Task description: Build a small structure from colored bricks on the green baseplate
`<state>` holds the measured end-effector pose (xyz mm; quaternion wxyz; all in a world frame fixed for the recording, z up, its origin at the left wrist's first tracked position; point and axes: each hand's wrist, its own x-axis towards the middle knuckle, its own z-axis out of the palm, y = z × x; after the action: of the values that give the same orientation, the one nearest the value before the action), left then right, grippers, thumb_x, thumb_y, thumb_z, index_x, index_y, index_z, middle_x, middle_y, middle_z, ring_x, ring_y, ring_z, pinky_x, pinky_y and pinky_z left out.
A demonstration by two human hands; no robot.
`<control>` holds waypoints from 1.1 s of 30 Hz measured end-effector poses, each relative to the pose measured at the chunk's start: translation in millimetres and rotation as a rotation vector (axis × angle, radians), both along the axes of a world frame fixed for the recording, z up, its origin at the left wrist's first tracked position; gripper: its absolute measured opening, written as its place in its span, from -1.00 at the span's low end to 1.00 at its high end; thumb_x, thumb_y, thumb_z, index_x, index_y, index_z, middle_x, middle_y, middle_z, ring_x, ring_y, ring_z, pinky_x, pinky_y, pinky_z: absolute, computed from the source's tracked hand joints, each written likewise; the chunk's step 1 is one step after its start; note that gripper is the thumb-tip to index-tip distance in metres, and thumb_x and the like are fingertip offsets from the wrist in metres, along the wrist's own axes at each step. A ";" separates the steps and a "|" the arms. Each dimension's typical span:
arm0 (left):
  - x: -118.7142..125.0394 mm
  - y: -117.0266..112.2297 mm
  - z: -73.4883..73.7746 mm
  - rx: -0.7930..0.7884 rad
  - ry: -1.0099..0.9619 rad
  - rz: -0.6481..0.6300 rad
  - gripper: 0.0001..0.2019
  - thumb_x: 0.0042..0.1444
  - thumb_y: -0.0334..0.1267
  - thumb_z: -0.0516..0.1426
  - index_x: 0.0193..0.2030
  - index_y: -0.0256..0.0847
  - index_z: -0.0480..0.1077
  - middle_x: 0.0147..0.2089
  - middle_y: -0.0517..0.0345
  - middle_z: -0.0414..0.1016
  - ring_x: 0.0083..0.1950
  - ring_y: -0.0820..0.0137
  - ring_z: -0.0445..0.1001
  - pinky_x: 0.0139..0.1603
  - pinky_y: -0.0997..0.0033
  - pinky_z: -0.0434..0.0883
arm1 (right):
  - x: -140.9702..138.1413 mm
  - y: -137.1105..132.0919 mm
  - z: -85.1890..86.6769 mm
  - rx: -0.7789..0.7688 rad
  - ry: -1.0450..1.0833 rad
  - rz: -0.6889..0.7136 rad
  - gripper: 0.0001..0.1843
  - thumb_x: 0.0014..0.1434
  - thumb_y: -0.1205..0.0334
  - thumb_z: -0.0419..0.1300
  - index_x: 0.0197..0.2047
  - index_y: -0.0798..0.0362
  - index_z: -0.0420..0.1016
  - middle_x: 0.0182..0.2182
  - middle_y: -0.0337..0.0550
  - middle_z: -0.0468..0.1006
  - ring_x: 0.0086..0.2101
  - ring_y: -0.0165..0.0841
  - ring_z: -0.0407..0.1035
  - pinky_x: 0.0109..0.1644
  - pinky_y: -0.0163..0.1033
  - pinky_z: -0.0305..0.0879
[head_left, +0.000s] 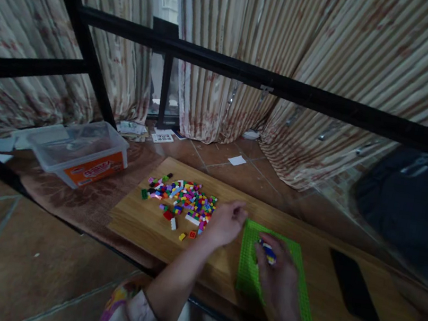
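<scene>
A heap of small coloured bricks (183, 201) lies on the left part of a low wooden table (335, 318). A green studded baseplate (248, 267) lies flat to its right. My left hand (225, 224) rests between the heap and the baseplate's top left corner, fingers curled toward the plate's edge; whether it holds anything is hidden. My right hand (278, 280) lies over the middle of the baseplate, fingers closed round a small cluster of blue, yellow and white bricks (268, 252) standing on the plate.
A black phone (353, 288) lies on the table's right part. A clear plastic tub with an orange label (82, 154) sits on a brown mat at left. A black metal frame (227, 68) crosses the view before striped curtains. Tiled floor lies around.
</scene>
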<state>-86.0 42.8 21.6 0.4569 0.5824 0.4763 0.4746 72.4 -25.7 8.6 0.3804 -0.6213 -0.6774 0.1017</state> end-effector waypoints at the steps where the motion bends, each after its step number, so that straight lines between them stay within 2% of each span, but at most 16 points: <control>1: -14.2 5.3 4.1 0.014 -0.080 0.081 -0.66 0.10 -0.21 0.07 -0.02 -0.29 0.45 -0.21 0.01 0.55 -0.24 0.35 0.50 -0.16 0.37 0.42 | -18.8 2.9 3.1 -0.012 -0.017 0.090 -0.72 0.21 0.10 0.05 -0.11 0.01 0.48 -0.13 -0.06 0.52 -0.11 -0.22 0.38 0.01 -0.09 0.27; 4: -57.6 15.0 18.0 -0.003 -0.341 0.356 -0.72 0.00 -0.25 0.15 -0.14 -0.29 0.48 -0.34 0.09 0.53 -0.37 0.42 0.46 -0.27 0.42 0.41 | -75.2 18.0 4.2 -0.095 -0.078 0.304 -0.78 0.21 0.27 0.05 -0.16 -0.01 0.51 -0.20 -0.12 0.55 -0.15 -0.27 0.38 -0.05 -0.17 0.28; 6: -82.2 14.7 27.5 -0.022 -0.500 0.494 -0.74 -0.05 -0.27 0.18 -0.19 -0.30 0.48 -0.38 0.13 0.51 -0.42 0.48 0.43 -0.30 0.45 0.40 | -106.0 32.0 0.0 -0.101 -0.150 0.373 -0.79 0.18 0.33 0.09 -0.16 0.01 0.52 -0.20 -0.12 0.55 -0.13 -0.25 0.36 -0.01 -0.18 0.26; 8: -99.9 10.4 35.4 -0.038 -0.585 0.565 -0.74 -0.10 -0.28 0.20 -0.22 -0.30 0.49 -0.39 0.17 0.50 -0.47 0.53 0.40 -0.32 0.48 0.38 | -127.8 46.0 -5.5 -0.105 -0.261 0.411 -0.81 0.15 0.34 0.14 -0.18 0.03 0.53 -0.20 -0.10 0.55 -0.12 -0.23 0.35 0.04 -0.16 0.21; 11: -113.1 3.3 42.0 -0.056 -0.638 0.588 -0.75 -0.14 -0.28 0.22 -0.27 -0.31 0.49 -0.41 0.18 0.49 -0.47 0.55 0.39 -0.32 0.51 0.36 | -144.5 61.4 -12.3 -0.145 -0.409 0.419 -0.78 0.10 0.34 0.19 -0.15 0.07 0.52 -0.19 -0.04 0.54 -0.10 -0.20 0.32 0.06 -0.16 0.19; 19: -107.3 0.2 45.4 -0.107 -0.624 0.524 -0.75 -0.16 -0.27 0.24 -0.28 -0.31 0.49 -0.41 0.18 0.49 -0.45 0.54 0.39 -0.32 0.51 0.34 | -150.1 64.7 -11.1 -0.156 -0.602 0.386 -0.72 0.15 0.37 0.08 -0.08 0.07 0.50 -0.15 -0.01 0.50 -0.06 -0.20 0.27 0.06 -0.16 0.16; 25: -100.3 -1.2 47.7 -0.104 -0.590 0.493 -0.75 -0.18 -0.28 0.24 -0.30 -0.31 0.48 -0.42 0.19 0.49 -0.46 0.53 0.40 -0.31 0.50 0.36 | -149.1 68.9 -7.4 -0.163 -0.596 0.427 -0.72 0.16 0.36 0.09 -0.07 0.09 0.48 -0.18 0.01 0.52 -0.08 -0.17 0.28 0.03 -0.14 0.20; 28: -101.7 -0.6 47.8 -0.102 -0.564 0.501 -0.74 -0.17 -0.27 0.24 -0.28 -0.32 0.48 -0.40 0.17 0.49 -0.46 0.54 0.40 -0.30 0.49 0.37 | -144.6 69.3 -5.8 -0.160 -0.482 0.438 -0.70 0.12 0.33 0.14 -0.05 0.08 0.47 -0.18 -0.02 0.52 -0.08 -0.18 0.30 0.04 -0.13 0.22; 31: -103.5 0.8 46.2 -0.122 -0.502 0.509 -0.70 -0.13 -0.21 0.24 -0.23 -0.31 0.47 -0.36 0.15 0.51 -0.44 0.51 0.42 -0.27 0.46 0.38 | -130.7 63.0 2.5 -0.097 -0.235 0.391 -0.62 0.12 0.30 0.16 0.04 0.03 0.40 -0.11 -0.07 0.50 -0.07 -0.22 0.31 0.06 -0.14 0.23; 33: -100.1 -0.1 44.3 -0.136 -0.409 0.464 -0.68 -0.10 -0.13 0.24 -0.22 -0.29 0.47 -0.30 0.11 0.53 -0.36 0.45 0.46 -0.25 0.44 0.38 | -115.6 55.8 12.2 -0.038 -0.063 0.330 -0.59 0.14 0.30 0.13 0.09 -0.02 0.35 -0.09 -0.11 0.47 -0.07 -0.26 0.33 0.05 -0.16 0.26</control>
<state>-186.1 42.7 65.9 0.4607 0.3189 0.5251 0.6405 -43.2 30.1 20.8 0.3253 -0.5116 -0.7798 0.1559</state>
